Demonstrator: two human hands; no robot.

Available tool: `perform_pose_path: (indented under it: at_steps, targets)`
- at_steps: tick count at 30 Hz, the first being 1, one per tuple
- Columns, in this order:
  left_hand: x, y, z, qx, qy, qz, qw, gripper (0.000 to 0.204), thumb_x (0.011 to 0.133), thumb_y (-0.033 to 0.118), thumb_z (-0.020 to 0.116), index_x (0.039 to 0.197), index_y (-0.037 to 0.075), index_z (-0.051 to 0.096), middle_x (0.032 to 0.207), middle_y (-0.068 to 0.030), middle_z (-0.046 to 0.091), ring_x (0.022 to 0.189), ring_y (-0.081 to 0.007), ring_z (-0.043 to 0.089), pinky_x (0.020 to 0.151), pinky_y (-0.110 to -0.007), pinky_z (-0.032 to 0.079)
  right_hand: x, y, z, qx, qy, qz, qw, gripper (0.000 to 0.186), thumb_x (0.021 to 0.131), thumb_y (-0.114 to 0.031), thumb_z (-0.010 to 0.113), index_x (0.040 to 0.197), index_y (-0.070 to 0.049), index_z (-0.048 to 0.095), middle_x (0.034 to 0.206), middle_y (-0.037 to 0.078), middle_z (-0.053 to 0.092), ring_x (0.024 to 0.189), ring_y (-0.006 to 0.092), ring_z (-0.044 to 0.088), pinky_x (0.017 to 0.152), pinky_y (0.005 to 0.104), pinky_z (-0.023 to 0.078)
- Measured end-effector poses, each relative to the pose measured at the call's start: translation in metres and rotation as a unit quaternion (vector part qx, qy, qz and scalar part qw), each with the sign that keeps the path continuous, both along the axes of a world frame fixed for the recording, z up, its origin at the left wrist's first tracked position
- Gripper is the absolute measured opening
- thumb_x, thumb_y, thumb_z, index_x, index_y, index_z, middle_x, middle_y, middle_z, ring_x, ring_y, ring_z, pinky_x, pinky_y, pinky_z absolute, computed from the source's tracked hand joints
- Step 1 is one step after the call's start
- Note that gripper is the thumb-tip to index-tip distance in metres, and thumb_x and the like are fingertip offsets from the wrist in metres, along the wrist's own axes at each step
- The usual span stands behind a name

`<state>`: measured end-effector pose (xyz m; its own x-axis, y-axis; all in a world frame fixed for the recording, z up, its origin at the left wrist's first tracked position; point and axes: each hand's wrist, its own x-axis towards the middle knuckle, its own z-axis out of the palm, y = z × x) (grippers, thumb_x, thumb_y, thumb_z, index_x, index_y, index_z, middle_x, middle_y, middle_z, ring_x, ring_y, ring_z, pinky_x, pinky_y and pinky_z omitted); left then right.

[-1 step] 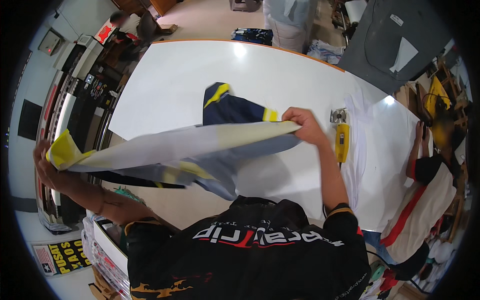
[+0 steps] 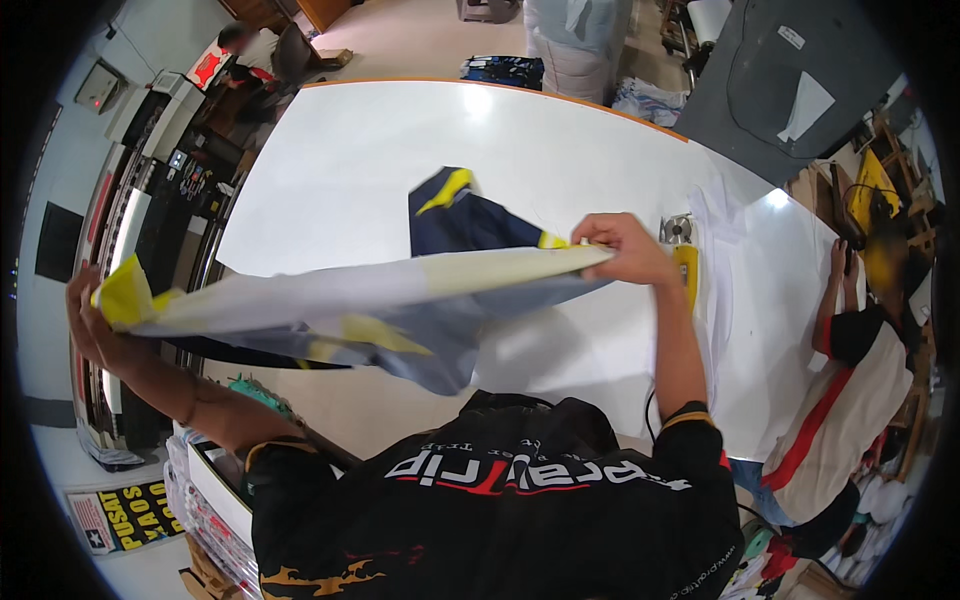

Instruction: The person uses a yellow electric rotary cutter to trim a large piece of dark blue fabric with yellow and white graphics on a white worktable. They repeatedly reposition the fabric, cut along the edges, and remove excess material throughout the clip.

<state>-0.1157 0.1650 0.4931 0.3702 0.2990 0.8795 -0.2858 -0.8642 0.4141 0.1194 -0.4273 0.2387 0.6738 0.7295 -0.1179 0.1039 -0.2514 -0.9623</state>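
A long, loosely folded piece of thin fabric, pale grey and white with yellow patches point(image 2: 300, 297), stretches between the person's two hands, its left part out past the edge of the glossy white surface point(image 2: 350, 130) and its right part above it. Slack folds hang on its near side.

The left hand point(image 2: 88, 315) is out at the far left, arm extended, its fingers bent and closed about the bright yellow corner of the fabric. The right hand point(image 2: 632, 250) is over the surface, elbow bent and forearm rising toward the far side, its fingers pinched together on the pale yellow end. Just beyond the fabric, a navy cloth section with yellow bands point(image 2: 445, 215) lies on the surface; whether it is joined to the held fabric, I cannot tell.

Beside the right hand is a yellow-bodied cutting tool with a round metal head point(image 2: 684, 260), partly hidden by the forearm, next to a long strip of sheer white cloth point(image 2: 715, 270).

Past the surface's far edge stands a large translucent plastic sack point(image 2: 570, 60) with pale, bulky contents I cannot identify. At lower left is a white-edged open box point(image 2: 225, 490), its inside too dark to read. At right, another person in a beige, red and black shirt point(image 2: 835, 430) reaches toward the surface's edge.
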Motion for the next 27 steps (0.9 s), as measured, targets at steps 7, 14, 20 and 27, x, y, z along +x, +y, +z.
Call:
perform_pose_path:
  at_steps: [7, 14, 20, 27]
  targets:
    - [0.054, 0.065, 0.035, 0.224, 0.22, -0.04, 0.949, 0.09, 0.075, 0.064, 0.082, 0.132, -0.004, 0.069, 0.122, -0.0138, 0.073, 0.113, -0.0251, 0.067, 0.107, -0.043, 0.047, 0.029, -0.069, 0.094, -0.204, -0.377, -0.221, 0.876, 0.038, 0.073, 0.001, 0.069, 0.109, -0.009, 0.078, 0.107, 0.015, 0.076, 0.103, 0.0363, 0.071, 0.09, 0.0421, 0.056]
    - [0.161, 0.117, -0.004, 0.228, 0.408, 0.073, 0.881, 0.064, 0.067, 0.014, 0.094, 0.126, 0.0, 0.075, 0.111, -0.0136, 0.079, 0.102, -0.0241, 0.074, 0.095, -0.035, 0.054, 0.134, -0.11, 0.078, -0.299, -0.414, -0.483, 0.711, 0.04, 0.082, -0.014, 0.066, 0.12, -0.016, 0.077, 0.112, 0.015, 0.076, 0.109, 0.0376, 0.072, 0.093, 0.0489, 0.057]
    - [0.275, 0.158, -0.057, 0.187, 0.365, 0.227, 0.883, 0.049, 0.084, 0.025, 0.075, 0.131, 0.011, 0.076, 0.106, -0.0237, 0.078, 0.101, -0.0368, 0.076, 0.092, -0.044, 0.059, 0.229, -0.14, 0.027, -0.191, -0.14, -0.528, 0.815, 0.037, 0.093, -0.021, 0.055, 0.124, -0.014, 0.075, 0.111, 0.015, 0.077, 0.102, 0.0343, 0.075, 0.077, 0.0506, 0.061]
    - [0.294, 0.299, -0.016, 0.198, 0.132, 0.344, 0.909, 0.055, 0.087, 0.048, 0.068, 0.135, 0.021, 0.075, 0.117, -0.0181, 0.078, 0.109, -0.0415, 0.074, 0.098, -0.051, 0.056, 0.21, -0.116, 0.125, 0.13, -0.304, -0.562, 0.758, 0.033, 0.106, -0.016, 0.051, 0.126, -0.008, 0.077, 0.101, 0.008, 0.078, 0.086, 0.0195, 0.072, 0.074, 0.0373, 0.057]
